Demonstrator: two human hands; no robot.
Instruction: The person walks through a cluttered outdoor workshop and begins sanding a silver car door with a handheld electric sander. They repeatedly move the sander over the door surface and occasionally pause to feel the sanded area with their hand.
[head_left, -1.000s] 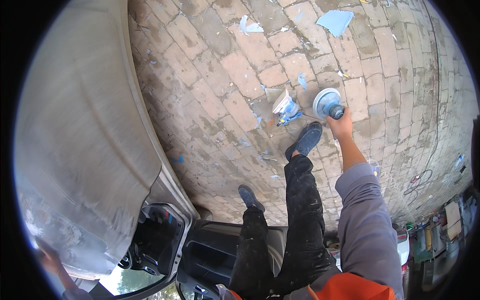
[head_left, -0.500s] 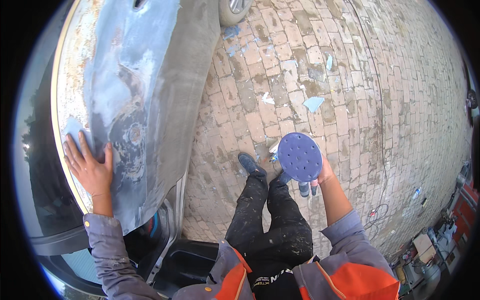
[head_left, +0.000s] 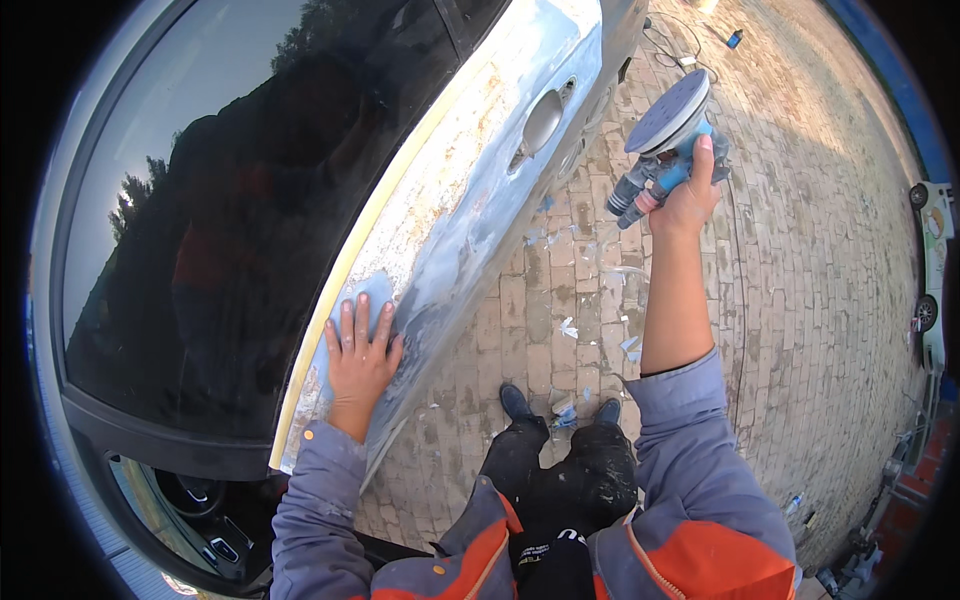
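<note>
My left hand lies flat on the upper part of a sanded car door, fingers spread over a blue-grey patch below the window. The door shows bare, rusty metal, pale blue areas and a grey handle. Out to the right, my right hand grips an orbital sander. Its round purple-grey pad is tilted up and away from the door. Two hose ends stick out near the thumb side. The trigger area is hidden by my hand.
Yellow tape edges the dark side window. Paint scraps litter the brick paving. A thin cable runs along the ground on the right. A white vehicle stands at the far right.
My view has swung toward the window and door handle. My right hand has raised the sander up and forward, its pad now seen from the side. My left hand still rests on the door.
</note>
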